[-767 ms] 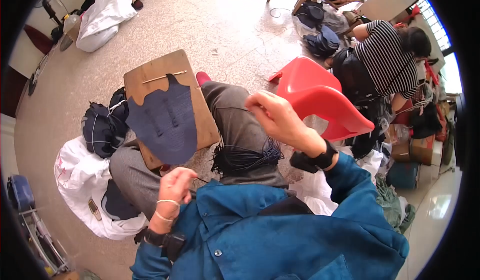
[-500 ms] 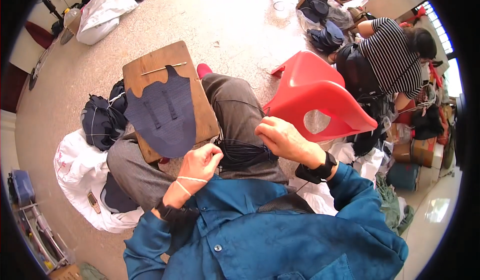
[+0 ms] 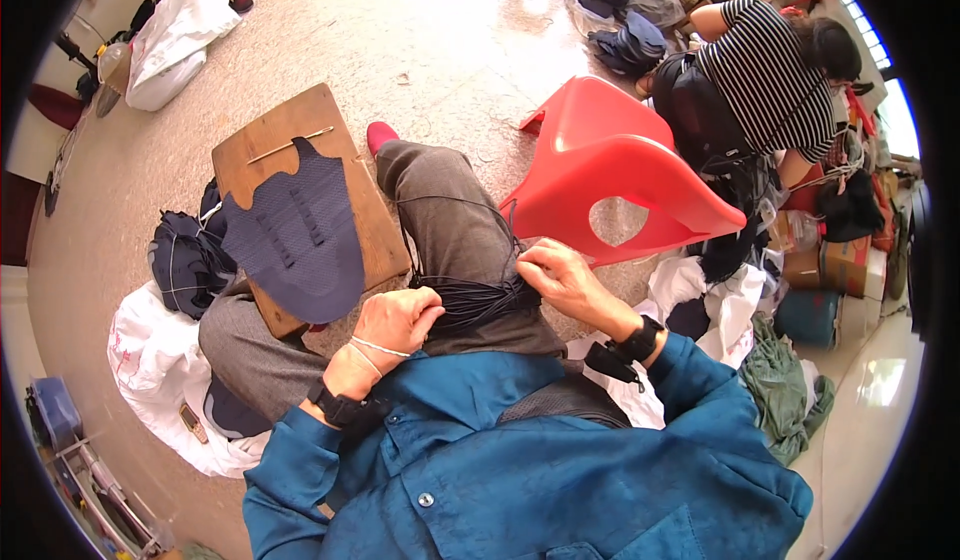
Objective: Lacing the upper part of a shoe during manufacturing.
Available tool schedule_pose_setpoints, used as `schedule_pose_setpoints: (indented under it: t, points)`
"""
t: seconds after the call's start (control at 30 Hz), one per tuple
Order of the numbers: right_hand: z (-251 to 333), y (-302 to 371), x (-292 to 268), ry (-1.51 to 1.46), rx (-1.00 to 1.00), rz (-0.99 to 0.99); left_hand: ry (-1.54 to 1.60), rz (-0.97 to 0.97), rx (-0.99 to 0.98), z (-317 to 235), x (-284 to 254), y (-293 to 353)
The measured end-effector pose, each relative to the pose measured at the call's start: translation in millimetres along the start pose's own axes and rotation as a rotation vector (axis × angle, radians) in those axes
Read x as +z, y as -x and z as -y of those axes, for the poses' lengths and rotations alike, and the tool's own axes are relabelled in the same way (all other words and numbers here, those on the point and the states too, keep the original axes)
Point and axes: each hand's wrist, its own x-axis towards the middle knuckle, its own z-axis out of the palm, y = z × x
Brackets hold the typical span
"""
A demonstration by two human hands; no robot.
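A bundle of thin black cords [image 3: 478,303] lies over my right thigh, with a strand looped around the knee. My right hand [image 3: 562,276] pinches a black cord at the bundle's right side, thumb and fingers pressed together. At the bundle's left edge my left hand [image 3: 398,320] is closed, thumb against the curled fingers; what it grips is too small to make out. A pale band circles the left wrist. Left of my knee, a dark navy textured fabric piece [image 3: 315,250] with slits lies on a wooden board [image 3: 375,210]. A needle-like metal tool [image 3: 290,144] rests at the board's far end.
A red plastic stool [image 3: 640,195] stands right of my knee. Beyond it a person in a striped top [image 3: 765,80] bends over. A tied dark bundle [image 3: 187,260] and a white sack [image 3: 150,370] lie left; green cloth [image 3: 780,390] and boxes [image 3: 850,260] are at right.
My right hand has come down slightly toward the cord bundle. My left hand stays closed by the bundle. The whole view has shifted a little, moving the board and stool leftward.
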Motion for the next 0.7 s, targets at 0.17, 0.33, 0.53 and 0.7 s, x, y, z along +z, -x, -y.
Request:
schedule_pose_setpoints:
  t: [0.17, 0.33, 0.53, 0.7]
  points:
    - [-1.3, -22.3, 28.9, -0.072, -0.001, -0.004, 0.072, -0.110, 0.052, -26.6, 13.4, -20.0]
    - [30.2, -27.6, 12.6, -0.636, 0.192, 0.126, 0.347, 0.089, -0.222, -37.9, 9.1, -32.2]
    - [56.6, -25.4, 11.4, -0.578, -0.043, 0.203, 0.930, 0.054, -0.205, -48.4, 15.7, -36.0]
    - [45.4, -24.1, 13.1, -0.592, -0.094, 0.149, 0.878, -0.207, -0.297, -61.9, -27.0, -31.8]
